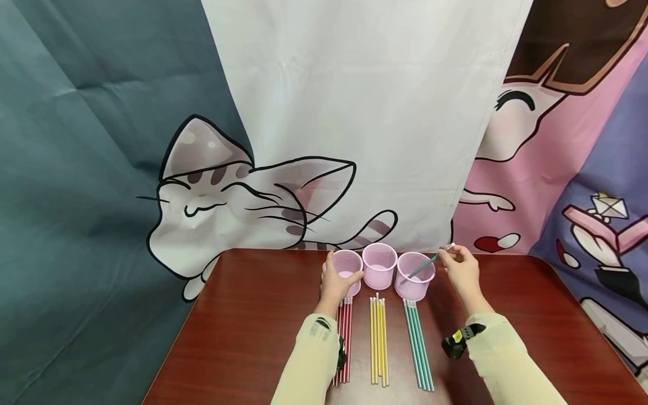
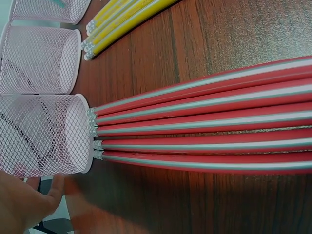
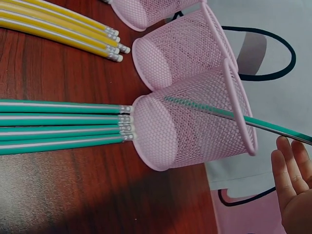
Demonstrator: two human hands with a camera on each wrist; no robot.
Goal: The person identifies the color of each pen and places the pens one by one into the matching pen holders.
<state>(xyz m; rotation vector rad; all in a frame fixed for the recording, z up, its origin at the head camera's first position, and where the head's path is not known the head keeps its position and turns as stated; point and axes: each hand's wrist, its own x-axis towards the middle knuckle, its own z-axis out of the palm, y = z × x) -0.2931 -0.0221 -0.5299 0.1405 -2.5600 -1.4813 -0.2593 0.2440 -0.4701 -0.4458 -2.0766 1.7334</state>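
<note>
Three pink mesh pencil cups stand side by side near the table's back edge. My left hand (image 1: 335, 286) grips the left cup (image 2: 44, 131), fingers on its outer side and thumb at its front. With my right hand (image 1: 462, 272) I pinch a green pencil (image 1: 424, 266) near its eraser end. The pencil slants over the rim into the right cup (image 3: 195, 122), its lower part showing through the mesh. The middle cup (image 1: 379, 266) stands between these two. Several more green pencils (image 3: 63, 119) lie side by side before the right cup, erasers toward it.
Several red pencils (image 2: 204, 122) lie in front of the left cup, partly behind my left forearm in the head view. Several yellow pencils (image 1: 378, 340) lie before the middle cup. A printed cartoon cloth (image 1: 324, 112) hangs behind the brown table (image 1: 243, 337).
</note>
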